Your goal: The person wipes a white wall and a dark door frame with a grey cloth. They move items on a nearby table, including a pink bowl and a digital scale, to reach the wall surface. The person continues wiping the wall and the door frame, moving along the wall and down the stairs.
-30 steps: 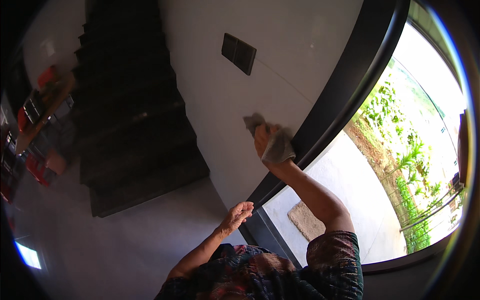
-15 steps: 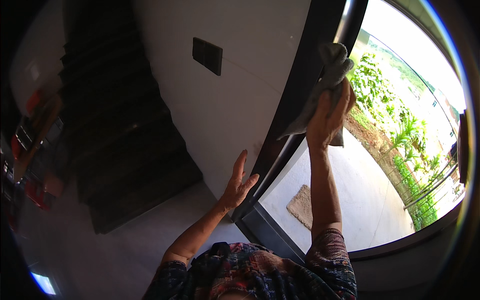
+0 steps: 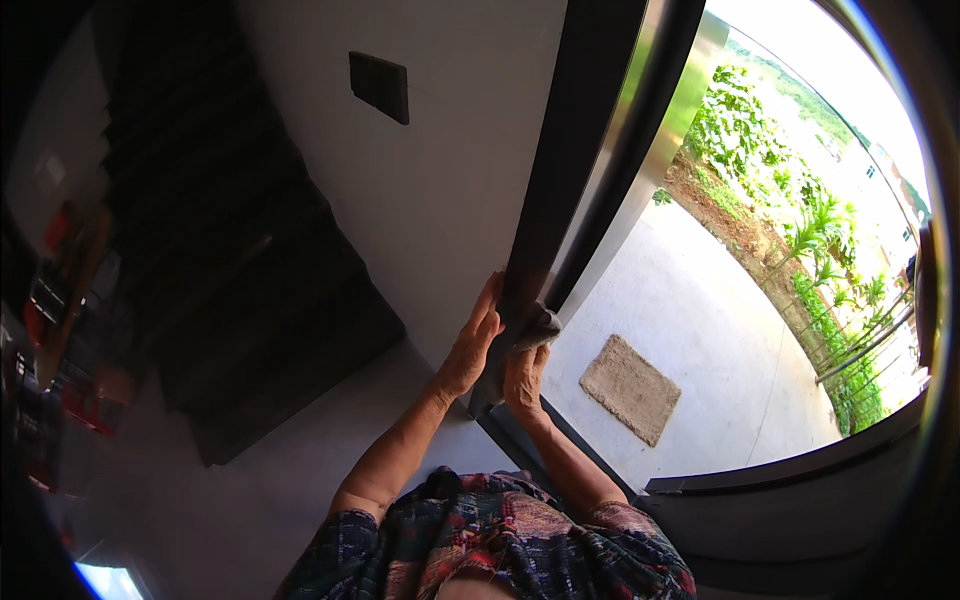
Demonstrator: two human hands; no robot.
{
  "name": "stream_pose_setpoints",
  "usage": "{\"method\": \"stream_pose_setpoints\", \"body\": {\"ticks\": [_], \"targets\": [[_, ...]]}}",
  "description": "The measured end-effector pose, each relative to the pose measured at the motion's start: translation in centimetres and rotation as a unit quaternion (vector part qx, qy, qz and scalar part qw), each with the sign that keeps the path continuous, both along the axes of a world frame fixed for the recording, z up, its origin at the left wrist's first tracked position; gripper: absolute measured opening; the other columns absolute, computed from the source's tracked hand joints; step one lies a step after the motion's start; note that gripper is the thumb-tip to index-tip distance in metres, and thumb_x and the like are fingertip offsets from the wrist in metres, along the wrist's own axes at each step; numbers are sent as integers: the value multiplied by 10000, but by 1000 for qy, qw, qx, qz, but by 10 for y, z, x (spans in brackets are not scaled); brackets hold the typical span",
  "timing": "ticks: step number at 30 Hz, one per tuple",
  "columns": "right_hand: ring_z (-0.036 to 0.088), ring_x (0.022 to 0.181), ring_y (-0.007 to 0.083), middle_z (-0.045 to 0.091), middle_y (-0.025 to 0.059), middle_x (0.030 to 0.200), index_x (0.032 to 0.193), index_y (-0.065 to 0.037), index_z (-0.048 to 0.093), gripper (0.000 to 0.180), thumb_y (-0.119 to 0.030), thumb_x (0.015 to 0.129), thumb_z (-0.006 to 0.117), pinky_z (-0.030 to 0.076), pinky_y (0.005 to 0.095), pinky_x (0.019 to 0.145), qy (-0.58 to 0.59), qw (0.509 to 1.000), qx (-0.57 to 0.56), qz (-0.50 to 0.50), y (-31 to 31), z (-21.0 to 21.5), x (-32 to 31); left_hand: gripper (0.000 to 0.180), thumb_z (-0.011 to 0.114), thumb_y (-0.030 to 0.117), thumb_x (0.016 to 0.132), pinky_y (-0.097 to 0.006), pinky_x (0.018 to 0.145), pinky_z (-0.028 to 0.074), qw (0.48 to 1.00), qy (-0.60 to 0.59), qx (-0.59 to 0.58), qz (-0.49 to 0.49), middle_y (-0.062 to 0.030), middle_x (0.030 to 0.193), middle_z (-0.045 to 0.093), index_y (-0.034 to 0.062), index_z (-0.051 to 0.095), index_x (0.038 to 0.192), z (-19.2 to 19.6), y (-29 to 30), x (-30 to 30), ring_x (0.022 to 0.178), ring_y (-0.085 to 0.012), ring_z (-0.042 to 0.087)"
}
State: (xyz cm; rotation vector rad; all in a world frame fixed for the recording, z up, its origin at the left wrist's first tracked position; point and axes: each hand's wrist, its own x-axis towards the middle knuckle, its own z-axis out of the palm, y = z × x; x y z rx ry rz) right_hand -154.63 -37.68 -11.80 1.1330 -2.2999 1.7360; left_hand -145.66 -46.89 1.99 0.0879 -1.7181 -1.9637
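A dark door frame (image 3: 562,130) runs upright just ahead of me. My right hand (image 3: 524,380) presses a grey cloth (image 3: 540,328) against the lower part of this frame. Part of the cloth shows above the fingers, and the rest is hidden between hand and frame. Close by on the left, my left hand (image 3: 474,345) lies with its fingers stretched upward along the edge where the frame meets the white wall (image 3: 440,190). Nothing shows in that hand.
A dark switch plate (image 3: 379,87) is set in the wall. Dark stairs (image 3: 250,270) rise at the left. Beyond the doorway, a beige mat (image 3: 630,390) lies on pale paving (image 3: 740,360), with green plants (image 3: 745,130) and a railing (image 3: 865,345) behind. The threshold (image 3: 490,425) crosses below my hands.
My right hand has come down and left with the cloth, from high on the frame to low beside my left hand. The left hand has risen slightly, its fingers now along the frame's edge.
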Motion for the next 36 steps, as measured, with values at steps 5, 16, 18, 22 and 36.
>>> {"method": "stream_pose_setpoints", "body": {"ticks": [5,16,18,22,36], "targets": [[486,1089,307,456,187,1199,1208,-42,530,359,-285,948,479,377,350,949,-266,886,234,299,58,50,-6,745,474,616,884,-485,1001,365,966,-175,139,131,-94,1447,357,142,302,1432,-59,-17,33,1319,-262,356],[577,1039,178,613,98,1141,1259,26,518,436,-281,949,518,442,299,919,-302,883,7,360,8,155,10,171,645,172,884,-261,773,477,953,0,290,89,-25,903,594,56,566,982,-46,5,79,867,-93,577],[577,1013,177,623,120,1114,1261,26,521,420,-258,955,471,433,284,918,-292,888,-14,356,0,143,3,151,650,151,870,-249,767,471,949,11,303,90,-22,899,593,61,561,954,-46,-1,87,840,-87,575],[569,1067,215,605,148,1151,1241,33,533,376,-209,960,469,442,313,941,-414,823,-112,373,-15,144,14,175,676,115,819,-249,752,472,955,32,265,131,-18,892,587,76,557,940,-47,-1,102,819,-90,575],[616,970,246,651,154,983,1273,-72,514,330,-207,990,411,437,355,896,-3,916,55,397,-45,192,20,335,601,205,880,-334,825,517,895,44,329,297,-84,1099,592,50,558,1173,-66,5,63,1037,-190,575]]}}
